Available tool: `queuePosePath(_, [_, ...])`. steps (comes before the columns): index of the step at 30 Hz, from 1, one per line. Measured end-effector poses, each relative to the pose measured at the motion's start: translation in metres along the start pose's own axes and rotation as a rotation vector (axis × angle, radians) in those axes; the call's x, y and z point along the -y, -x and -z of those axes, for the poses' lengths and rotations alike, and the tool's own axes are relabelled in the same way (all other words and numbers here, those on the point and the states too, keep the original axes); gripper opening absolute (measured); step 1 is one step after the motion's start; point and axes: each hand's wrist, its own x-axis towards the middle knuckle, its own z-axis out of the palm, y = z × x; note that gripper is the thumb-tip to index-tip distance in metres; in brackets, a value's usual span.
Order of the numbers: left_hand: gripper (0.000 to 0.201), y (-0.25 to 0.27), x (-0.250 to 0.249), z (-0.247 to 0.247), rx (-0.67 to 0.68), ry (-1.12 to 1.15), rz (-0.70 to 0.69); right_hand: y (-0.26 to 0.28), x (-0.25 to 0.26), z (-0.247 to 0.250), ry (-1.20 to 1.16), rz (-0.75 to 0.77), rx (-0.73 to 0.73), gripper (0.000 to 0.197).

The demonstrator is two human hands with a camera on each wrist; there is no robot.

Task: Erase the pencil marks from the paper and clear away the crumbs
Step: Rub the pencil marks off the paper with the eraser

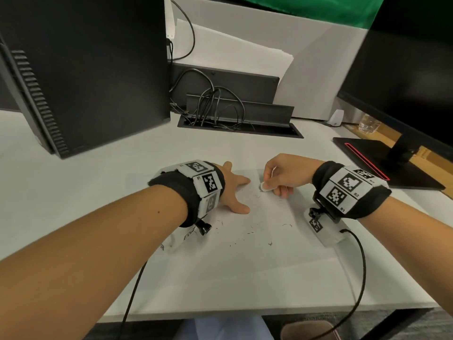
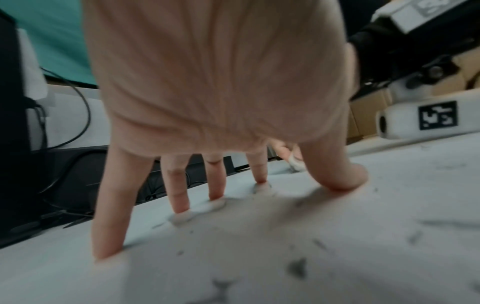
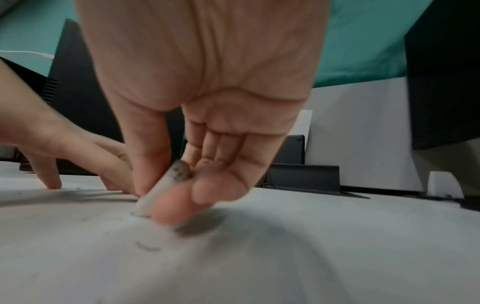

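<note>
Crumbs [image 1: 250,233] littered lower paper [image 1: 264,217]; left hand [image 1: 232,190] spread, pinning flimsy sheet; right hand [image 1: 286,176] pinched soft eraser [image 1: 265,187] mid-body.

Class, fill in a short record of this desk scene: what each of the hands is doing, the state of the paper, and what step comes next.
left hand: fingers spread, pressing the paper flat
right hand: pinching the eraser, its tip on the paper
paper: scattered dark crumbs across it; faint marks near the eraser
next step: probably finish rubbing, then brush the crumbs away
</note>
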Motion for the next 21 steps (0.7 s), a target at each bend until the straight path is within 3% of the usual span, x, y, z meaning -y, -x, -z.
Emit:
queuePosePath(4, [0.084,-0.006,-0.005,0.0,-0.01,0.007,-0.004,-0.003,-0.003,0.002,-0.057,-0.007,-0.011,0.014])
queuePosePath(9, [0.088,-0.012,-0.004,-0.002,-0.009,0.007,-0.105,0.009,0.009,-0.006,-0.078,0.097,0.126,0.011])
queuePosePath(14, [0.09,-0.013,-0.002,-0.004,-0.01,-0.008,-0.121,0.002,0.008,-0.001,0.008,0.08,-0.025,0.009])
queuePosePath(19, [0.082,-0.016,-0.004,-0.006,-0.037,-0.031,-0.119,0.006,0.016,-0.01,-0.045,0.126,0.082,0.006])
queuePosePath(21, [0.085,-0.017,-0.005,-0.006,-0.038,-0.035,-0.12,0.003,0.014,-0.008,-0.035,0.117,0.026,0.01])
